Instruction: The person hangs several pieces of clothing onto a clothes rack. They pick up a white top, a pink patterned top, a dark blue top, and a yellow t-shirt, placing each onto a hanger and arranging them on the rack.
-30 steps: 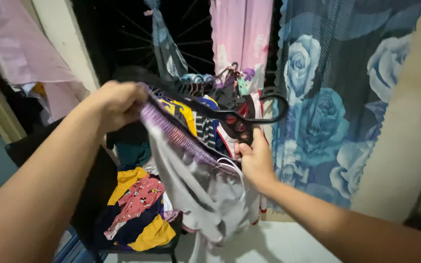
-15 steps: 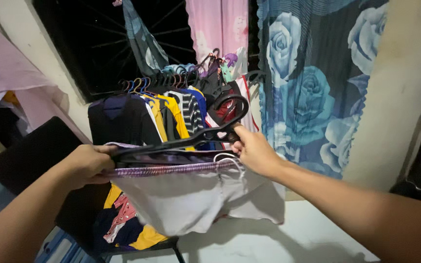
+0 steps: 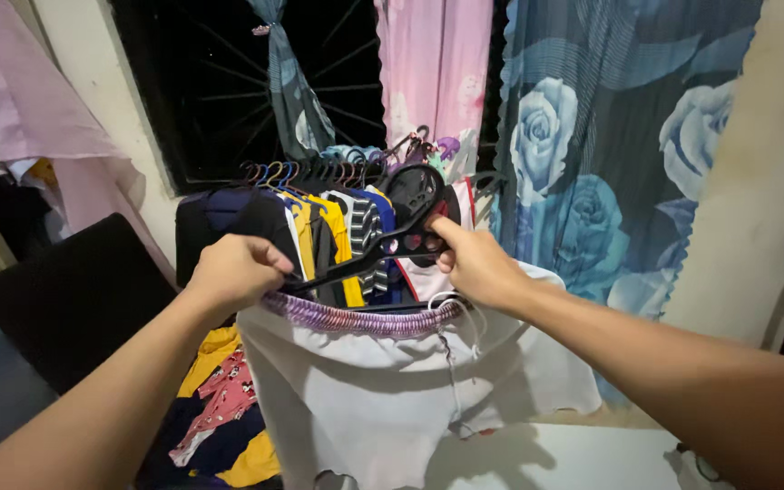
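A pair of white shorts (image 3: 383, 390) with a purple elastic waistband (image 3: 360, 319) hangs spread on a black plastic hanger (image 3: 383, 245). My left hand (image 3: 233, 270) grips the hanger's left end together with the waistband. My right hand (image 3: 474, 263) holds the hanger near its hook and the right side of the waistband. The shorts' white drawstring dangles below my right hand. Both hands are held at chest height in front of a row of hanging clothes.
Behind the shorts, a row of clothes on hangers (image 3: 319, 218) hangs along a dark barred window (image 3: 238, 82). A blue rose-print curtain (image 3: 592, 154) and a pink curtain (image 3: 433, 73) hang to the right. A black chair back (image 3: 65, 299) stands at left; colourful garments (image 3: 220, 408) lie below.
The shorts have gone from bunched and tilted to stretched level along the hanger. My hands have drawn apart and risen toward the row of hanging clothes.
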